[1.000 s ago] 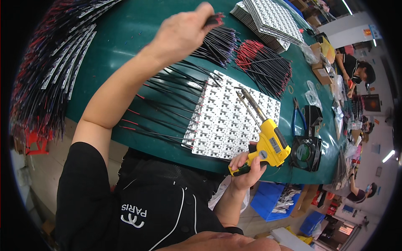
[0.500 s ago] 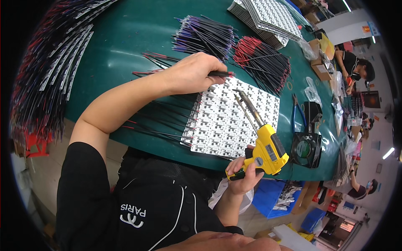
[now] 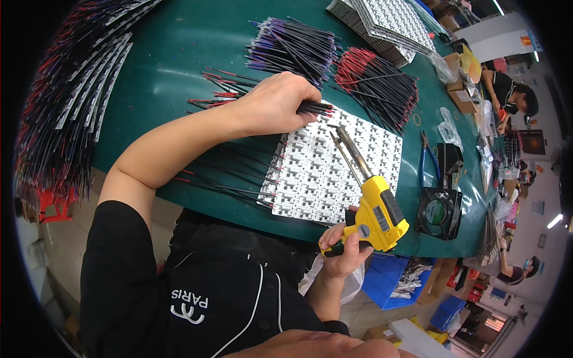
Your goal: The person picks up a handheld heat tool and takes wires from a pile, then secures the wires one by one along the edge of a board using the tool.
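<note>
A bundle of thin black wires with red tips (image 3: 316,108) is pinched in my left hand (image 3: 276,102), over the top left part of a white panel (image 3: 310,194). Rows of small parts cover the panel, which lies on the green table. My right hand (image 3: 345,255) grips a yellow soldering gun (image 3: 380,218) by its handle, below the panel's front edge. Its metal tip points up and left over the panel, just short of the wire ends and apart from them. Black wires (image 3: 236,191) stretch out leftward from the panel's left edge. Loose red-tipped wires lie behind my left forearm.
Purple-tipped wires (image 3: 292,51) and red-tipped wires (image 3: 379,86) lie in piles behind the panel. White panels (image 3: 394,24) are stacked at the back. To the right are blue-handled pliers (image 3: 427,161) and a black fan (image 3: 439,213). Finished-looking wired strips (image 3: 89,89) hang at left.
The wire ends in my left hand have fanned out more. The soldering gun has shifted slightly left, bringing its tip nearer the wires. Both hands keep their grips.
</note>
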`<state>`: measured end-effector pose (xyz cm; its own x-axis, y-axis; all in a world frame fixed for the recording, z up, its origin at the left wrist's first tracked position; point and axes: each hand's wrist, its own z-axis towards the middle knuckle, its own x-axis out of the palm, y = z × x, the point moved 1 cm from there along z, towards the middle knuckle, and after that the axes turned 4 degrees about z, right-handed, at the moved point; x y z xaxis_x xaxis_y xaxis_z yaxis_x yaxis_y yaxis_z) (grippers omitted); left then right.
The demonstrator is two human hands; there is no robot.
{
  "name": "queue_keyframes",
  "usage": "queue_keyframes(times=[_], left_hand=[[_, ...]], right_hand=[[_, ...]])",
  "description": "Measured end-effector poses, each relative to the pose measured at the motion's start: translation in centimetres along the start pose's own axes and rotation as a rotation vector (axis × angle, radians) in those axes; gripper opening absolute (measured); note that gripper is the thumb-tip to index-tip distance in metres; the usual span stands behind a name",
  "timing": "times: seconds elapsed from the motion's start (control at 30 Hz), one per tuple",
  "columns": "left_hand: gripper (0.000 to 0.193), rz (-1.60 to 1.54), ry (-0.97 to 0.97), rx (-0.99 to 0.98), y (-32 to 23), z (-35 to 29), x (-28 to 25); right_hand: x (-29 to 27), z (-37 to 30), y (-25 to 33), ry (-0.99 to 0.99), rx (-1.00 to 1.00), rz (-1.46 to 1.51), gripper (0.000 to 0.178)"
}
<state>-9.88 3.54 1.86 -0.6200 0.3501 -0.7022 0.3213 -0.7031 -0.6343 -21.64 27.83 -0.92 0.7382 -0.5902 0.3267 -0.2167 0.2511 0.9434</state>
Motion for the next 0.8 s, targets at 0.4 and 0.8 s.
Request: queue_keyframes(times=[0.4, 0.8], left_hand=[[0.011, -0.131, 0.144, 0.016, -0.4, 0.9, -2.8], [0.023, 0.052, 0.12, -0.012, -0.2, 0.0, -0.1]], right_hand=[[-0.2, 0.2, 0.5, 0.016, -0.008, 0.027, 0.048], [-0.2, 0.1, 0.1, 0.0, 0.034, 0.018, 0.048]])
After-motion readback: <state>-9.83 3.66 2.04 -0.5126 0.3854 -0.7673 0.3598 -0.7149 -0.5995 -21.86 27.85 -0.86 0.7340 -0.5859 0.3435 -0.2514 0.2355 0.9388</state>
